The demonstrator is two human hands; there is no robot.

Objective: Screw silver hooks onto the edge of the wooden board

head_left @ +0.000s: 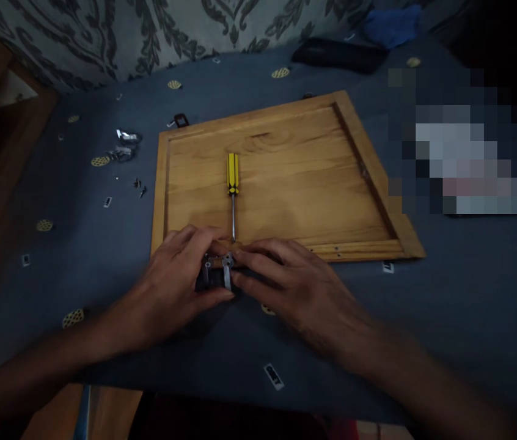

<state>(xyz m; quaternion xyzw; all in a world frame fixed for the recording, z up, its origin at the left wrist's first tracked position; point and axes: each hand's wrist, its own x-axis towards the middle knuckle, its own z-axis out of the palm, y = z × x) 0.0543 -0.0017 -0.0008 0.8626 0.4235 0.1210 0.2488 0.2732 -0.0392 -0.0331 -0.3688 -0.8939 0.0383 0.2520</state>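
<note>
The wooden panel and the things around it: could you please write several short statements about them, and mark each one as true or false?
1. The yellow screwdriver lies on the wooden panel. True.
2. The screwdriver's tip points away from the person. False: its handle is on the far side, and the tip points toward the hands.
3. The left hand and the right hand are both at a small metal fitting. True.
4. The loose metal pieces lie to the right of the panel. False: the loose metal pieces lie to its left.
5. A long black object lies beyond the panel's far edge. True.
</note>
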